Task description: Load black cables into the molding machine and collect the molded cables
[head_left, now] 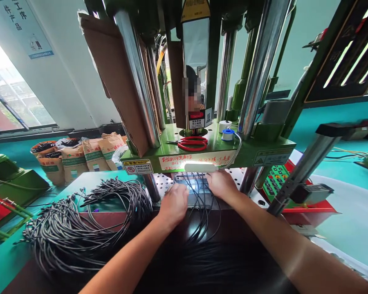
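Note:
Several thin black cables (pixel 202 220) run out of a metal mould (pixel 196 186) under the green press and hang toward me. My left hand (pixel 174 202) is at the mould's left front, its fingers curled; whatever they grip is hidden. On the other side, my right hand (pixel 221 183) reaches under the press plate beside the cables. Its fingers bend in toward the mould, and their tips are out of sight. A lit white lamp (pixel 200 167) shines just above both hands.
Bundled black cables (pixel 76 228) lie on the table to the left. Red-handled scissors (pixel 192 143) and a blue-and-white tape roll (pixel 228 134) rest on the press plate (pixel 153 157). Steel columns (pixel 138 77) rise around it. A button panel (pixel 276 179) stands at right.

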The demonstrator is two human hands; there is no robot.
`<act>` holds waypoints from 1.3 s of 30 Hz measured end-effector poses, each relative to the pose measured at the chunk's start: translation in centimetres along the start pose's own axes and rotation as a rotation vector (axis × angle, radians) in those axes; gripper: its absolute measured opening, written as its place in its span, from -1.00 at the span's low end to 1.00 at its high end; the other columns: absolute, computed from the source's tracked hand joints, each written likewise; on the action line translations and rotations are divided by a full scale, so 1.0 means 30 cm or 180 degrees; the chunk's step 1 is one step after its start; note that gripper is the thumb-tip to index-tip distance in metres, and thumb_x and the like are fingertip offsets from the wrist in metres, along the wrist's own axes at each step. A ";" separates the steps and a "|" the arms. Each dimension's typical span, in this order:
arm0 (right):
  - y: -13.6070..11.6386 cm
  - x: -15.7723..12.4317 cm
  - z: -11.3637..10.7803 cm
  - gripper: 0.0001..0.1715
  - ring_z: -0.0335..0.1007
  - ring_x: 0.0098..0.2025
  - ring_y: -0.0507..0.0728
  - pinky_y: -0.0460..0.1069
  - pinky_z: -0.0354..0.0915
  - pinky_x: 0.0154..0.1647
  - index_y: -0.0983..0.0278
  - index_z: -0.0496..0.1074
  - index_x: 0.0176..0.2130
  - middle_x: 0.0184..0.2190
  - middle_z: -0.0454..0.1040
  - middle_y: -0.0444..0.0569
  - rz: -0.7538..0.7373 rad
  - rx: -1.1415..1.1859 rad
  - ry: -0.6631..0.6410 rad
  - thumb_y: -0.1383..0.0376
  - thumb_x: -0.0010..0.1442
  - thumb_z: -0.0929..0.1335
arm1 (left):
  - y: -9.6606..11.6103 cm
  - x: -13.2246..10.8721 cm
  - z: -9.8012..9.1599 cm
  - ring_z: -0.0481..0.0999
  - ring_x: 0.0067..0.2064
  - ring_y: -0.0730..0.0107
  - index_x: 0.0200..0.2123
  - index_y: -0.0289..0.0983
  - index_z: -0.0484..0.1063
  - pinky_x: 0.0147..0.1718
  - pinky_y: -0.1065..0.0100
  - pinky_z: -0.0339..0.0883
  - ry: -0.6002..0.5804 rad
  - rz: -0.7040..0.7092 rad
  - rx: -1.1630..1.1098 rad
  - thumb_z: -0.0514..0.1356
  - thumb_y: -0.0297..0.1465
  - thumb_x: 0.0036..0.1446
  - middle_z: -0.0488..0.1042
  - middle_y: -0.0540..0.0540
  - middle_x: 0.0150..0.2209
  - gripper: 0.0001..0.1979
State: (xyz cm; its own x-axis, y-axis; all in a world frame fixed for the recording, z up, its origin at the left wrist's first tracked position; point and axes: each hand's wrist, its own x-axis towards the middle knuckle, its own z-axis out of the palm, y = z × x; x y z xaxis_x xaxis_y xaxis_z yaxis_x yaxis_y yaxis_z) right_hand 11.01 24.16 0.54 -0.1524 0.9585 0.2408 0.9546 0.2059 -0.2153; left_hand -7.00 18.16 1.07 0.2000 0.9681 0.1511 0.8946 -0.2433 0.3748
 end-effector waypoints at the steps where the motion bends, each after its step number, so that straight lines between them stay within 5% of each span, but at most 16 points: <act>1: -0.023 -0.008 -0.009 -0.56 0.39 -0.03 0.23 0.02 0.19 -0.03 0.31 0.53 -0.10 -0.12 0.54 0.14 -0.0090 -0.0029 0.0044 0.27 0.30 0.14 | 0.000 0.029 -0.001 0.39 0.03 0.17 -0.09 -0.26 0.39 0.00 0.23 0.16 0.0099 0.0051 0.0058 -0.10 -0.32 0.29 0.46 -0.22 -0.03 -0.68; 4: -0.100 -0.028 -0.016 -0.62 0.39 -0.07 0.21 0.01 0.17 -0.03 0.28 0.52 -0.13 -0.15 0.55 0.09 -0.0356 -0.0108 0.0088 0.29 0.28 0.17 | -0.003 0.113 0.011 0.27 0.17 0.16 0.04 -0.27 0.33 0.14 0.18 0.04 0.0197 0.0173 0.0199 -0.05 -0.36 0.27 0.35 -0.22 0.14 -0.66; 8: -0.172 -0.028 0.007 -0.68 0.41 -0.13 0.27 0.08 0.19 -0.09 0.39 0.50 -0.18 -0.20 0.54 0.20 -0.0367 -0.0271 0.0073 0.38 0.23 0.21 | -0.026 0.171 0.044 0.33 0.12 0.14 -0.02 -0.28 0.38 0.11 0.16 0.10 0.0263 0.0127 0.0348 0.00 -0.36 0.23 0.42 -0.23 0.06 -0.69; 19: -0.220 0.012 0.036 -0.70 0.43 -0.12 0.27 0.10 0.20 -0.09 0.46 0.48 -0.17 -0.18 0.53 0.27 -0.0338 -0.0462 -0.0056 0.43 0.25 0.20 | -0.103 0.175 0.049 0.36 0.12 0.12 0.06 -0.26 0.34 0.14 0.09 0.04 0.0239 0.0312 0.0390 -0.03 -0.36 0.24 0.44 -0.22 0.05 -0.64; 23: -0.232 0.012 0.037 -0.76 0.43 -0.10 0.19 0.13 0.24 -0.04 0.40 0.46 -0.16 -0.18 0.53 0.10 -0.0299 -0.0528 -0.0156 0.33 0.29 0.25 | -0.100 0.184 0.050 0.31 0.16 0.27 0.11 -0.21 0.29 0.13 0.23 0.12 0.0075 0.0683 0.0283 -0.08 -0.42 0.25 0.38 -0.13 0.13 -0.61; 27: -0.211 0.019 0.029 -0.72 0.44 -0.13 0.13 0.14 0.30 -0.03 0.36 0.45 -0.16 -0.19 0.51 0.01 -0.0293 -0.0498 -0.0219 0.20 0.28 0.30 | -0.102 0.192 0.056 0.28 0.19 0.32 0.15 -0.21 0.23 0.16 0.24 0.11 -0.0054 0.0857 0.0277 -0.07 -0.44 0.24 0.34 -0.12 0.16 -0.58; 34: -0.074 -0.035 -0.019 -0.64 0.41 -0.04 0.24 0.02 0.24 -0.03 0.35 0.47 -0.03 -0.09 0.52 0.17 -0.0081 -0.0421 -0.0008 0.31 0.26 0.23 | -0.071 0.203 0.070 0.23 0.22 0.25 0.16 -0.27 0.23 0.20 0.14 0.05 -0.0050 0.0909 0.0433 -0.12 -0.42 0.27 0.31 -0.16 0.19 -0.58; 39: -0.069 -0.047 -0.012 -0.61 0.46 -0.11 0.21 0.01 0.26 -0.11 0.29 0.45 0.01 -0.13 0.54 0.12 -0.0116 -0.0437 -0.0095 0.34 0.23 0.22 | -0.046 0.217 0.075 0.25 0.21 0.27 0.14 -0.28 0.27 0.24 0.18 -0.02 -0.0098 0.0983 0.0515 -0.11 -0.44 0.25 0.33 -0.13 0.18 -0.58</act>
State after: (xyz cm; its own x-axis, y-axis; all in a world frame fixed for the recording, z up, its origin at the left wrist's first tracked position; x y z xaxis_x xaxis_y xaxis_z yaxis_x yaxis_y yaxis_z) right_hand 9.35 22.31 1.00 -0.1932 0.9567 0.2176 0.9740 0.2138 -0.0751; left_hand -6.02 24.93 -0.53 0.4809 0.8522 0.2062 0.8412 -0.5147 0.1656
